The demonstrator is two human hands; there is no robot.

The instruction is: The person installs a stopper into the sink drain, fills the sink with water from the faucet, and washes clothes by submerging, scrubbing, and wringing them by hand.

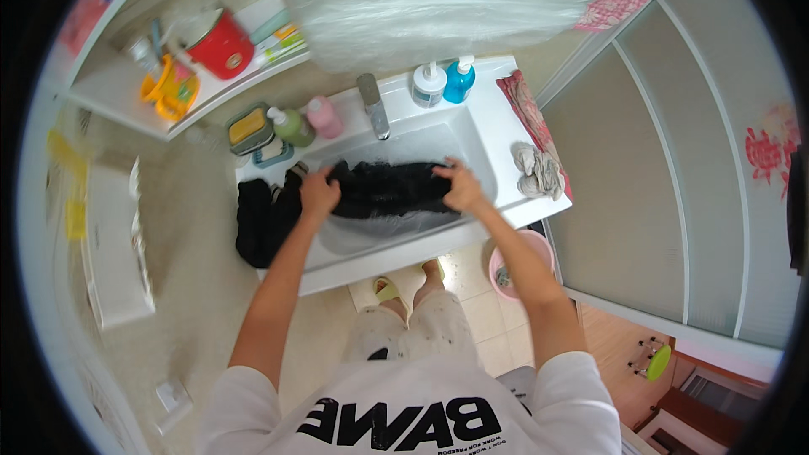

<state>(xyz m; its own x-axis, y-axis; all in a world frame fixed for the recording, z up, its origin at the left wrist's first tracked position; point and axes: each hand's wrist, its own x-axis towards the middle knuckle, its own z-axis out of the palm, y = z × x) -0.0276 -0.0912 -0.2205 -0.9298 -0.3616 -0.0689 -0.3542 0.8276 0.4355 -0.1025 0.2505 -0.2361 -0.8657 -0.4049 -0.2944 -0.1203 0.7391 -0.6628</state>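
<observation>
- Both hands at work now, and here's the black cloth, spread side to side in the sink, wet sheen along its middle.
- Left hand clamped on the cloth's left end, fingers bunched at the edge; right hand pinching the upper right corner, thumb and fingers together on it.
- Nice wide hold — even tension from both ends should open out the folds, so a matching depth of pinch would serve well.
- Wet fabric likely hangs heavy; a fuller handful on the right would probably slip less than that corner pinch.
- Low is good here: over the basin, any drips should fall inside the front rim.
- Watch the tap, standing just behind the cloth — lifting straight up there could snag it.
- And at the left, a dark garment drapes over the counter beside the left hand; whether it joins the cloth, I can't tell, so a gentle pull is wiser that way.
</observation>
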